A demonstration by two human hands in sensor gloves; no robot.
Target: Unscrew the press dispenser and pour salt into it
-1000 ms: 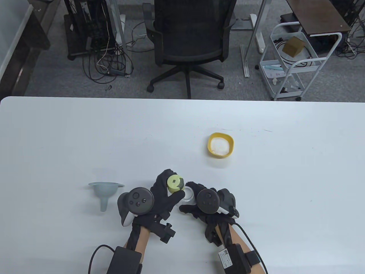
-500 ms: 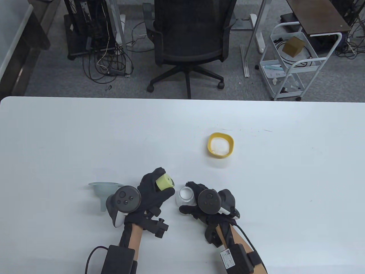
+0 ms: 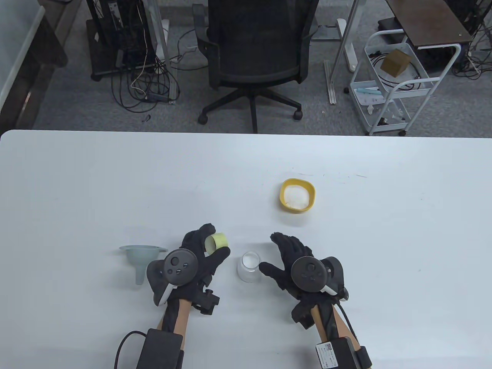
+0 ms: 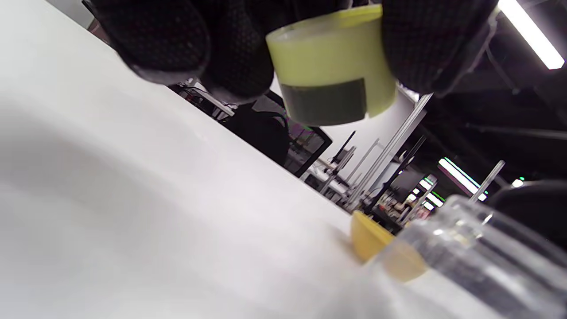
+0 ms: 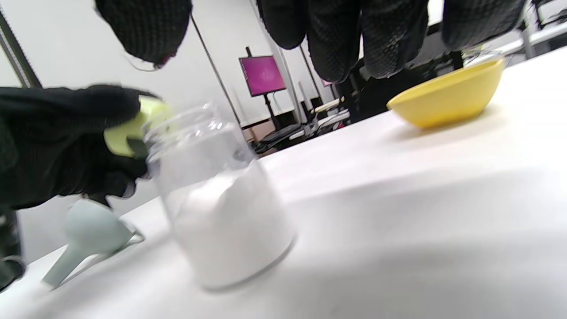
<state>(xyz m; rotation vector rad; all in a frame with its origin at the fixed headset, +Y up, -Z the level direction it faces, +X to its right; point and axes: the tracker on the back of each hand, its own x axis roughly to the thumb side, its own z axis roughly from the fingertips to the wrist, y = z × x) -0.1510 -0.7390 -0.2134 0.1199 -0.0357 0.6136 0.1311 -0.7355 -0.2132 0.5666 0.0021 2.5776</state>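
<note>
The clear dispenser jar (image 3: 249,266) stands open on the table, partly filled with white salt; it also shows in the right wrist view (image 5: 217,199). My left hand (image 3: 203,250) holds the unscrewed yellow-green press cap (image 3: 216,241) above the table, left of the jar; in the left wrist view the cap (image 4: 332,66) sits between my fingers. My right hand (image 3: 284,257) is open just right of the jar, not touching it. A yellow bowl of salt (image 3: 297,195) sits farther back; it also shows in the right wrist view (image 5: 447,97).
A grey-blue funnel (image 3: 140,258) lies on the table left of my left hand; it shows in the right wrist view (image 5: 88,235) too. An office chair (image 3: 253,57) and a white cart (image 3: 392,80) stand beyond the table's far edge.
My left hand lifted the cap off the jar and carried it left, tipping it on its side. My right hand let go of the jar, opened and moved right.
</note>
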